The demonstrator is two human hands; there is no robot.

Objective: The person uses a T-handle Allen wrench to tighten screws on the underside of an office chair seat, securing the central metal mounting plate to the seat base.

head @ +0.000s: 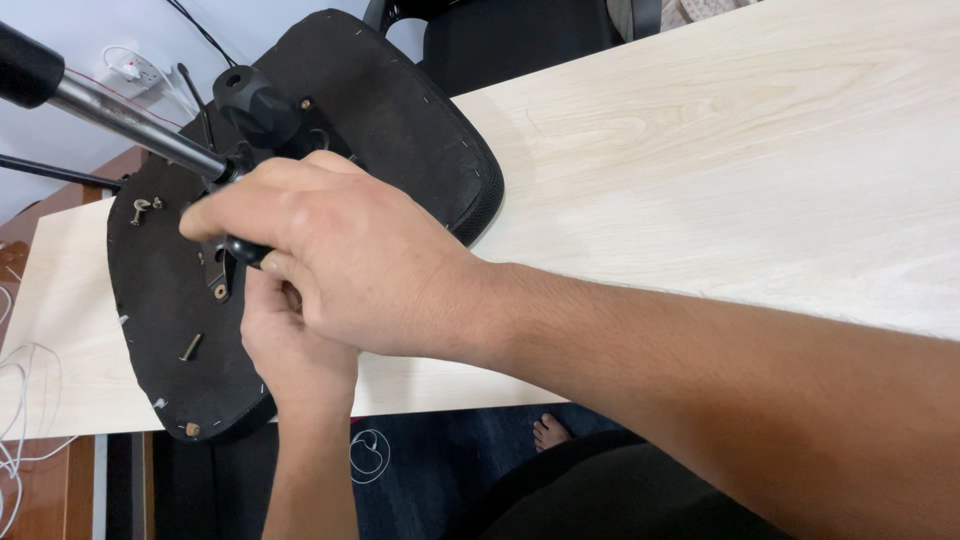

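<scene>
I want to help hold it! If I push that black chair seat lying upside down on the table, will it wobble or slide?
The chair seat would probably rock: its padded side looks curved and faces down on the wooden table. It may tip toward you, since part of it overhangs the table's edge and the metal pole sticks out sideways. It probably feels stiff, not floppy.

Both forearms were bare from wrist to elbow; no sleeve, cuff or glove was visible on either. The right hand (330, 265) carried no ring, watch or strap, and its wrist was unadorned. The left hand (295, 350) was largely covered by the right; its visible wrist and forearm likewise bore no band or jewellery. Fine hair showed along the right forearm. A dark, black-toned garment (610, 490) covered the lap at the lower edge. One bare foot (550, 432), without sock or shoe, showed below.
</scene>
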